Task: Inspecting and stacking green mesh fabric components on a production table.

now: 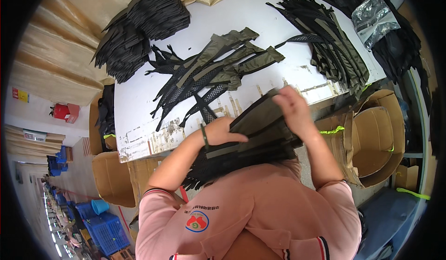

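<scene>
Across my lap, at the table's near edge, lies a stack of olive and black fabric pieces (274,151) with black mesh and strap ends. My left hand (224,132) is closed on the left edge of an olive fabric panel (260,116) at the top, thumb over it and the other fingers partly hidden. At the panel's far right corner, my right hand (292,109) has bent fingers pinching the edge. Just beyond them on the white table (241,18), a loose heap of olive strips with black mesh (209,69) is spread out.
Black fabric stacks (158,11) stand at the far left. An olive and mesh pile (330,42) lies at the right, beside a clear plastic bag (375,21). Open cardboard boxes (371,134) flank the table on both sides. Blue crates (107,232) sit at lower left.
</scene>
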Demonstrator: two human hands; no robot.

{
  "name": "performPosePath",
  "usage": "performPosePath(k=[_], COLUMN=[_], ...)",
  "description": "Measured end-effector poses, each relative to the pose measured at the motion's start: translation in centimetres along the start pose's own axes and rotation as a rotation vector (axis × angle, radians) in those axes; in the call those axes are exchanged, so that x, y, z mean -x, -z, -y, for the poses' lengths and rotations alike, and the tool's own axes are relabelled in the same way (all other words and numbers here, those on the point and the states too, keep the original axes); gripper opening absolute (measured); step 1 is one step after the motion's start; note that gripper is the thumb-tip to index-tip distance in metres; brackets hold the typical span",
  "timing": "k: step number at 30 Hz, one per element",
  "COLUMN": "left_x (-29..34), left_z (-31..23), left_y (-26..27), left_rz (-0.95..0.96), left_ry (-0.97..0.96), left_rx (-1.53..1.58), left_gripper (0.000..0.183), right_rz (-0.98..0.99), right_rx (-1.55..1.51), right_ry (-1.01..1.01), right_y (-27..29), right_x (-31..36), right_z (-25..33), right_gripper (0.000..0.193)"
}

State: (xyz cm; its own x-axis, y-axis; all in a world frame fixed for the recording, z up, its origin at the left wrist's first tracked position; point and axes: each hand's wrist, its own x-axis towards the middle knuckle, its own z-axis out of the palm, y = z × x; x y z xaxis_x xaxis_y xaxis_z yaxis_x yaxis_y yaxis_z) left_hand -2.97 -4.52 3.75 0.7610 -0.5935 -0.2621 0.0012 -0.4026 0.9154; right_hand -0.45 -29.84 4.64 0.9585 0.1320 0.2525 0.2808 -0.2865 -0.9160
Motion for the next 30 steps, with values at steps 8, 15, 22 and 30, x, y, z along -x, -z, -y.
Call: performPosePath(k=[8, 15, 22, 30], left_x=[5.6, -1.9, -5.5, -1.1], left_z=[3.3, 6.8, 7.9, -1.0], left_y=[3.6, 9.7, 11.6, 6.0], left_rz=[0.606, -0.714, -0.803, -0.833], left_ry=[0.325, -0.037, 0.069, -0.375], left_rx=[-0.521, -0.850, -1.163, -0.582], left_gripper=[0.026, 0.041, 0.044, 0.039], right_rz=[0.315, 0.384, 0.193, 0.504], right_rx=[0.664, 0.730, 0.502, -0.535], right_ry=[-0.411, -0.386, -0.131, -0.467], right_y=[4.4, 4.4, 3.3, -1.7], right_x=[4.6, 4.4, 2.7, 0.8], right_z=[-5.3, -3.4, -2.0, -3.4], right_gripper=[0.027, 0.032, 0.022, 0.035])
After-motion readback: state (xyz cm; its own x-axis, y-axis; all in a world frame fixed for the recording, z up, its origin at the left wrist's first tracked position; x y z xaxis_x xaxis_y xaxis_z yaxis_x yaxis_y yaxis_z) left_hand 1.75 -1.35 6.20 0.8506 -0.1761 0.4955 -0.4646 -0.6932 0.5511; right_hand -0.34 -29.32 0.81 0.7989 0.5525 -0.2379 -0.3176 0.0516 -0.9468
